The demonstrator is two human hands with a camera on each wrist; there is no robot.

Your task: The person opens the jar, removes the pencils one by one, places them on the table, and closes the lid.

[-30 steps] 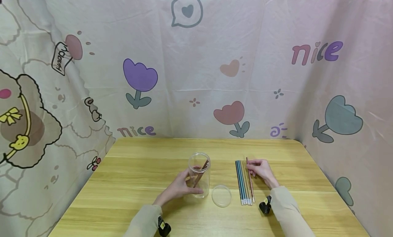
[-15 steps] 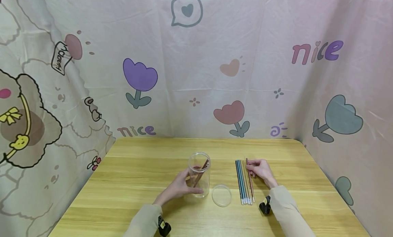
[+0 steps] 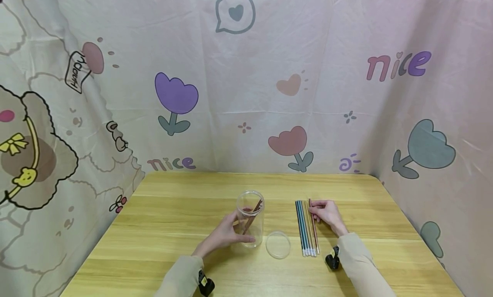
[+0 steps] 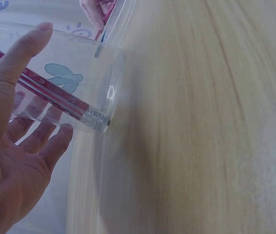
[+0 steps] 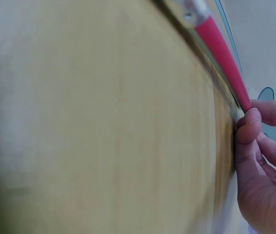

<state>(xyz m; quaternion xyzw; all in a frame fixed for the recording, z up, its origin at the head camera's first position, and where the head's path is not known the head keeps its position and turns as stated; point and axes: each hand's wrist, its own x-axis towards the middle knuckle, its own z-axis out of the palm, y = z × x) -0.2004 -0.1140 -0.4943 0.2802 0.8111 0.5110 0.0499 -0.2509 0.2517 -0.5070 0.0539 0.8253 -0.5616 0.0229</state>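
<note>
My left hand [image 3: 221, 236] grips a clear round jar [image 3: 257, 233] that stands upright and uncovered on the table. Red pencils [image 4: 55, 93] with metal ferrules lean inside it, ferrule ends low in the left wrist view. On the right, a row of pencils lies side by side: dark and blue-green ones [image 3: 301, 228] at the left, gold ones [image 3: 307, 233] beside them. Thumb and fingers of my right hand [image 3: 328, 213] pinch a red pencil [image 5: 224, 58] at the row's right edge, near its far end. Its ferrule end points toward me.
A clear round lid [image 3: 278, 245] lies flat between the jar and the pencil row. The wood-grain table [image 3: 173, 198] ends at a patterned cloth backdrop [image 3: 239, 74] behind and at both sides. Small black wrist cameras [image 3: 206, 285] sit at both sleeves.
The pinched red pencil's far end has shifted very slightly toward me. The left hand and the jar have stayed put.
</note>
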